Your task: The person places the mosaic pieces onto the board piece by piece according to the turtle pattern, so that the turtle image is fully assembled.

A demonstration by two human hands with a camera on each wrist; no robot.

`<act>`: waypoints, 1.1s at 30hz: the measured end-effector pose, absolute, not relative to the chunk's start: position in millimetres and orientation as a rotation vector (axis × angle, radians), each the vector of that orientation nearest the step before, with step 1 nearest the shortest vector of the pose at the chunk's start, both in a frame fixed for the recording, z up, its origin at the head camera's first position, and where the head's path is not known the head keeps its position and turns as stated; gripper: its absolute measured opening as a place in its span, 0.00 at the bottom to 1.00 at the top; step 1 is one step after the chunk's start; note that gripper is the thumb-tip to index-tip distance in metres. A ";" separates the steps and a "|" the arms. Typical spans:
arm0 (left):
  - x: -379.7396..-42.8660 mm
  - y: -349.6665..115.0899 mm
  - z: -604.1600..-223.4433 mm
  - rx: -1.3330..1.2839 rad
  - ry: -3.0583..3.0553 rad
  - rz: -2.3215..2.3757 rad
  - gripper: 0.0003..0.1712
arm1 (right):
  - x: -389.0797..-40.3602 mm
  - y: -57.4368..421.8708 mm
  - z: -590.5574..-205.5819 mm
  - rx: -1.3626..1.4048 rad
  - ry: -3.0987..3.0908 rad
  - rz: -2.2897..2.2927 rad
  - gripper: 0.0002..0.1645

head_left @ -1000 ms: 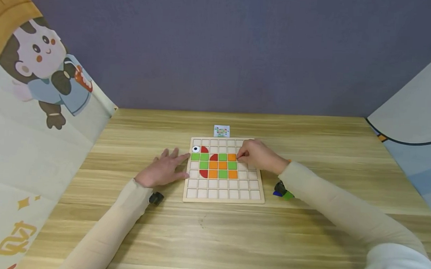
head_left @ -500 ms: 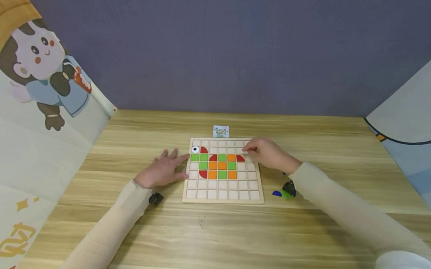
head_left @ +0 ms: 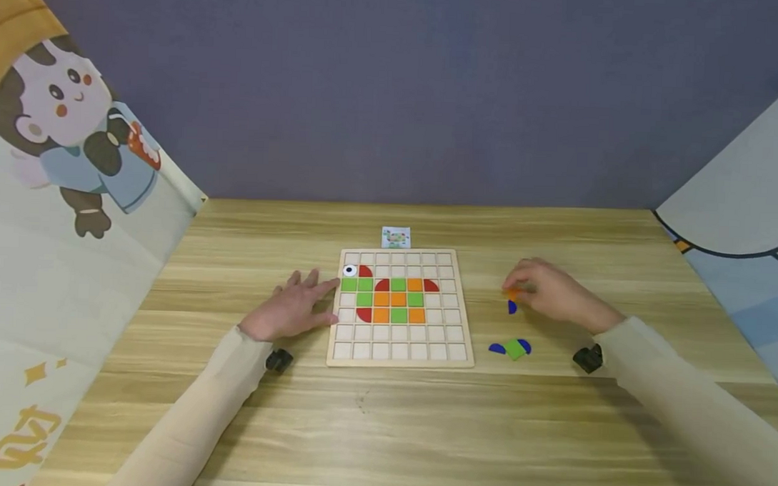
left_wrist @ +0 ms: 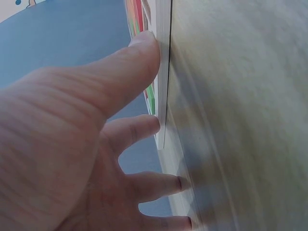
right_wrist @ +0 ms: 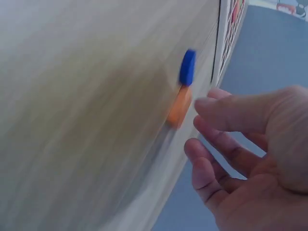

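A wooden grid board (head_left: 399, 352) lies mid-table, its cells filled in part with green, orange and red tiles, plus a white eye tile (head_left: 350, 270). At its left edge, my left hand (head_left: 289, 308) is spread, with thumb and index fingertip touching the rim; the left wrist view shows both against the board's side. My right hand (head_left: 553, 294) is right of the board, fingers loosely bent, beside an orange tile (right_wrist: 180, 107) on the table. In the right wrist view, a gap shows between fingertips and tile. A blue rounded piece (right_wrist: 187, 67) touches that tile.
Nearer the front, a green square tile (head_left: 515, 349) lies between two blue rounded pieces, the left one (head_left: 497, 348) close to the board. Behind the board is a small printed picture card (head_left: 396, 237). A dark panel (head_left: 433, 94) rises behind the table.
My right hand has left a red tile in a cell at the end of the coloured row and moved right to the loose orange tile. My left hand stays at the board's edge.
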State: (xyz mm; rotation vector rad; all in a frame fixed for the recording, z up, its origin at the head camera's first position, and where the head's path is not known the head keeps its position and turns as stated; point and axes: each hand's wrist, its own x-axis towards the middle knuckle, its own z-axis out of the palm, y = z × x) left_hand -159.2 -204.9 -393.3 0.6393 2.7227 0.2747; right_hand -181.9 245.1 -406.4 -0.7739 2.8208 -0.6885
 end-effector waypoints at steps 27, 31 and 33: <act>-161.2 -203.7 -395.5 0.657 2.724 0.281 0.42 | -180.0 175.0 -402.7 -1.038 2.881 -0.726 0.09; -160.7 -204.8 -395.4 0.659 2.724 0.277 0.42 | -181.1 165.9 -405.1 -1.054 2.844 -0.739 0.09; -160.2 -205.3 -394.9 0.650 2.720 0.282 0.42 | -181.6 160.1 -405.7 -1.078 2.817 -0.748 0.09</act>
